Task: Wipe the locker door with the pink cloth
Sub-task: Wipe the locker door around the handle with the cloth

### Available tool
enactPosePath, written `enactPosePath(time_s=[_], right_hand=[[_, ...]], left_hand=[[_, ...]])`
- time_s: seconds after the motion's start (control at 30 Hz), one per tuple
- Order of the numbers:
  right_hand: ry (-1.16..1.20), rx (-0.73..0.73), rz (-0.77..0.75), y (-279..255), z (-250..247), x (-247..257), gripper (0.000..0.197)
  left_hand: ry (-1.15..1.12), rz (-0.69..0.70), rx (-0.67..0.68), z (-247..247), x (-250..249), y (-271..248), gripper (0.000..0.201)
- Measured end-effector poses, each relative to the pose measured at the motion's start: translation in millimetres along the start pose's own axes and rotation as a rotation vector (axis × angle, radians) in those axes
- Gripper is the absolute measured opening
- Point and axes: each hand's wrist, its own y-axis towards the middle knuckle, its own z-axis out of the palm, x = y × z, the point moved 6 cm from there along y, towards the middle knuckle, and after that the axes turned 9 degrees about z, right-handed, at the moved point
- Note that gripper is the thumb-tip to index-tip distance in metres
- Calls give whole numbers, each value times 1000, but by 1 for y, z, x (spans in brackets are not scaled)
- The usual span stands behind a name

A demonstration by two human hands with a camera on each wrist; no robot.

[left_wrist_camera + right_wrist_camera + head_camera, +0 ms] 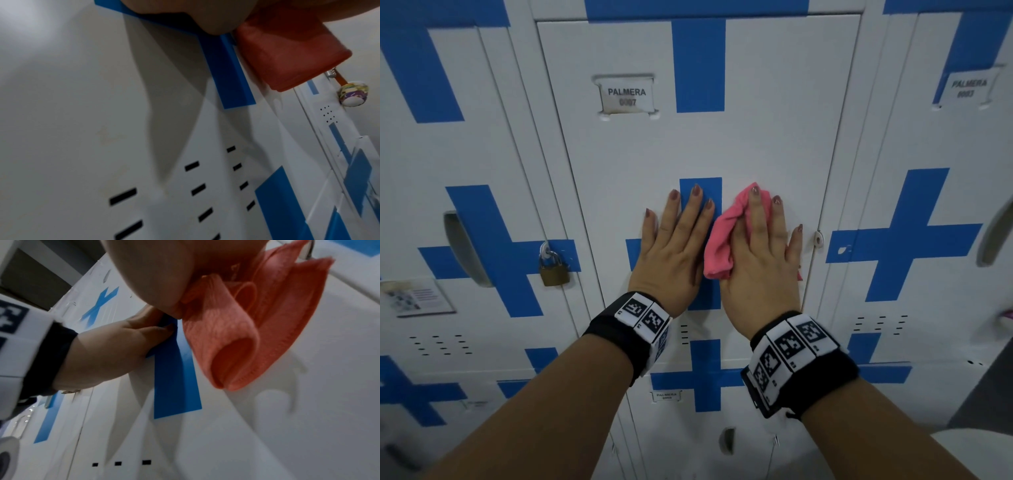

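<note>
The left hand [671, 246] lies flat with straight fingers on the locker door [774, 137], over its blue cross [700, 195]. Just beside it, the right hand [760, 260] presses the bunched pink cloth [722, 236] against the door with extended fingers. Higher up sits a name label [627, 96].

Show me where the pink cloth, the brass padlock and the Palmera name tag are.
pink cloth [719, 240], head view, on the bunched fold left of the right hand.
brass padlock [554, 272], head view, on its body.
name tag [627, 96], head view, on the printed label.
</note>
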Motion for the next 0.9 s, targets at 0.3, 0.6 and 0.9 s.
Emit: enactPosePath(time_s=[0.3,0.6,0.9], right_hand=[[39,63,8,0,6,0,80],[75,69,-53,-2,9,-6,87],[58,57,-142,-7,10,-10,85]], left_hand=[[-1,-7,-3,2,0,-1,78],[20,-11,-31,2,-1,0,78],[50,-21,-65,3,-2,1,69]])
